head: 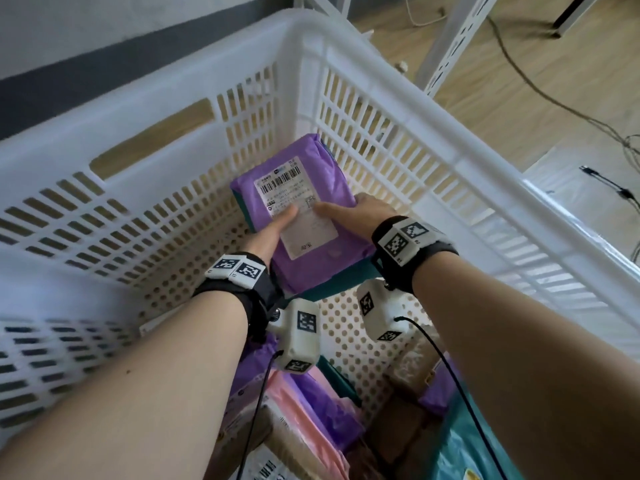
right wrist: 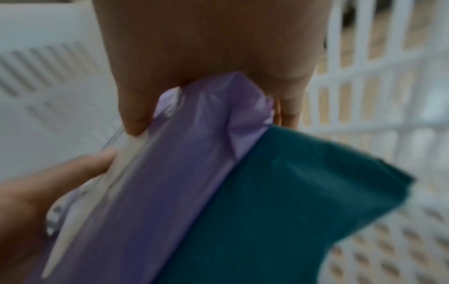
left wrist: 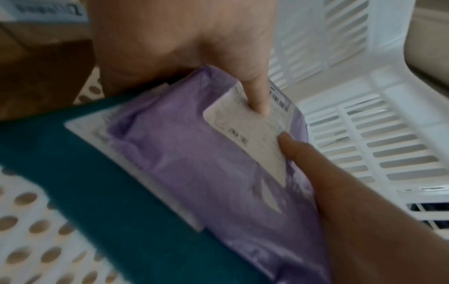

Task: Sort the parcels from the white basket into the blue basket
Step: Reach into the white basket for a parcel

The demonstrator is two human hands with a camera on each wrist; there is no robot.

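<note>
A purple parcel (head: 313,271) with a white shipping label is held inside the white basket (head: 381,81), above its perforated floor. A teal parcel (head: 349,284) lies flat against its underside. My left hand (head: 273,230) grips the parcel's left side, thumb on the label. My right hand (head: 353,213) grips the right side, its thumb also on the label. The fingers of both hands are hidden underneath. In the left wrist view the purple parcel (left wrist: 194,163) sits on the teal parcel (left wrist: 97,182). In the right wrist view my right hand (right wrist: 206,57) pinches the purple parcel (right wrist: 194,144) above the teal parcel (right wrist: 291,192). No blue basket is in view.
Several more parcels lie at the basket's near end: a pink one (head: 301,403), a brown cardboard box (head: 408,414) and a teal one (head: 464,448). Cables (head: 554,102) run over the wooden floor on the right, past a white shelf leg (head: 450,39).
</note>
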